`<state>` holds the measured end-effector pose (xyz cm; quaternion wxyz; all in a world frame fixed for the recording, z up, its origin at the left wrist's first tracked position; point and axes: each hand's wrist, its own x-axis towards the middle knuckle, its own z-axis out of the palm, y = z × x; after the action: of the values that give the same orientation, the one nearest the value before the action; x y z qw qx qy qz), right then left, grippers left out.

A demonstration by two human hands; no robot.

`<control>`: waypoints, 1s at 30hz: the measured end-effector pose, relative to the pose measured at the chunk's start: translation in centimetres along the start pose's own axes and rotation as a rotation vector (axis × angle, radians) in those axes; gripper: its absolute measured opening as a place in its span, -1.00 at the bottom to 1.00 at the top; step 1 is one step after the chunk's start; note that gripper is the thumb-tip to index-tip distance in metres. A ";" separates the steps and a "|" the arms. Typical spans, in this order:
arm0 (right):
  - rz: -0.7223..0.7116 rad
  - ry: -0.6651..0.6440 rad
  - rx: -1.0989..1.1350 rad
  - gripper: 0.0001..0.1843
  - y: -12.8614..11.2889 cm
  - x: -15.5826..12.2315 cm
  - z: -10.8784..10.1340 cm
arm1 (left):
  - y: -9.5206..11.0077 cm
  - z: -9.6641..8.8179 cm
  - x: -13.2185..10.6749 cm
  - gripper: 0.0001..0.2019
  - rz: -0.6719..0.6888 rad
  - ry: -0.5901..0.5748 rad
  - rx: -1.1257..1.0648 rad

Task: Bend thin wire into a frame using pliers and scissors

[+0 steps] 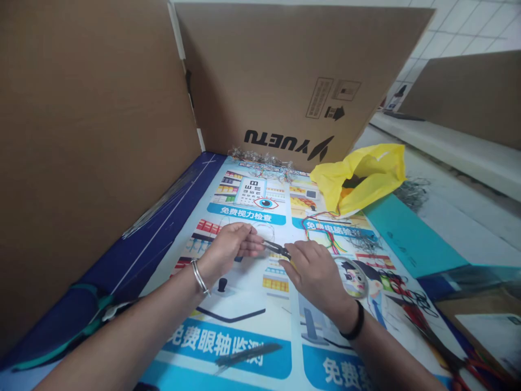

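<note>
My left hand (232, 247), with a silver bangle on the wrist, is closed in a pinch on a thin clear eyeglass frame (266, 234) held just above the printed poster (244, 304). My right hand (315, 271), with a black band on the wrist, is closed round a small dark tool with a yellow part (281, 251). The tool's tip meets the frame between the two hands. The fine parts at the contact point are too small to make out.
Tall cardboard walls (264, 76) stand at the left and back. A pile of clear frames (264, 160) lies at the back wall. A yellow plastic bag (362, 174) sits at the right, with red and green cords (325, 233) and dark wire pieces (407, 190) nearby.
</note>
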<state>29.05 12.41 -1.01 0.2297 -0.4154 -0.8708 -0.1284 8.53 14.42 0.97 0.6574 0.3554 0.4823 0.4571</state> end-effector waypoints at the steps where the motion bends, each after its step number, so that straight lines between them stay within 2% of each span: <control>1: -0.066 0.015 -0.065 -0.72 0.1 0.0 0.0 | 0.0 0.0 0.0 -0.82 -0.003 0.002 0.006; 4: -0.197 0.046 -0.189 -0.71 0.1 -0.1 -0.4 | 0.0 0.1 -0.3 -0.82 -0.020 0.001 0.028; 9: -0.279 0.068 -0.266 -0.69 -0.1 -0.4 -1.0 | 0.0 0.5 -0.8 -0.81 -0.036 -0.037 0.045; 30: -0.321 0.065 -0.258 -0.69 0.0 -0.3 -1.3 | 0.4 0.9 -1.2 -0.79 -0.083 -0.074 0.046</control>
<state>29.61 11.62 -0.06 0.1792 -0.2931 -0.8942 -0.2870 9.13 13.43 1.96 0.6848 0.3668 0.4824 0.4048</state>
